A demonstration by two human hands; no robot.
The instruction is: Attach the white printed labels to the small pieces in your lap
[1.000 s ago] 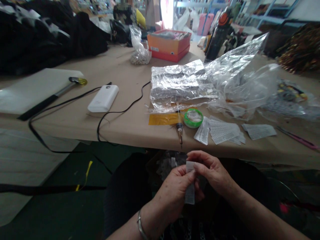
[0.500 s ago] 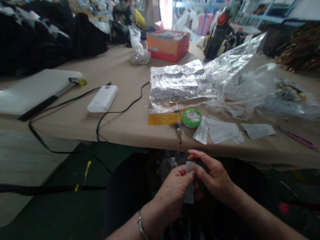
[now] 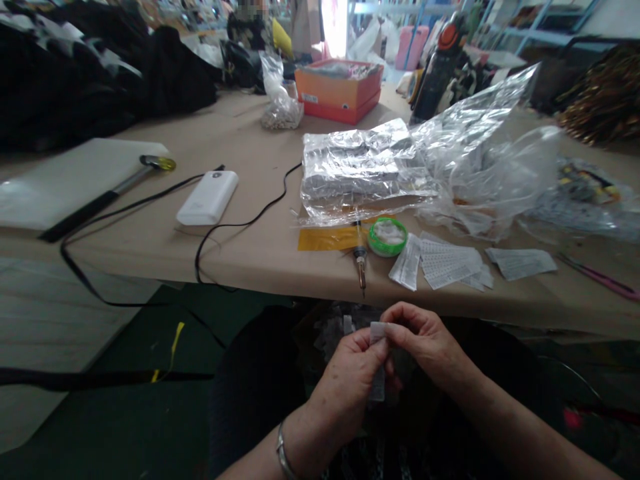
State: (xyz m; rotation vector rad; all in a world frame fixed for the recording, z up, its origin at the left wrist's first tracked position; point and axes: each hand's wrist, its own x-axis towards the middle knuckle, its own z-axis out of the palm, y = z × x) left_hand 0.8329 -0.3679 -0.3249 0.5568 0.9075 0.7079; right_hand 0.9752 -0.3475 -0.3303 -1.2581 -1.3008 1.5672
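Right hand [image 3: 425, 343] has closed onto the label strip [image 3: 379, 363]; left hand [image 3: 350, 383] pinches it too; a loosened pinch risks dropping it below the desk's near edge [image 3: 280, 283].

Both forearms come in bare from the bottom edge of the head view, with no sleeves showing on either one. The left hand [image 3: 353, 373] has a thin silver bangle [image 3: 281, 452] around its wrist, a plain metal band that catches a little light. The right hand [image 3: 425, 340] wears no ring, watch or band that can be made out. Neither hand is gloved. The fingernails are short and unpainted as far as the blur allows. Below the arms lies dark, nearly black clothing [image 3: 250, 393] over the lap, its cut too dim to tell.
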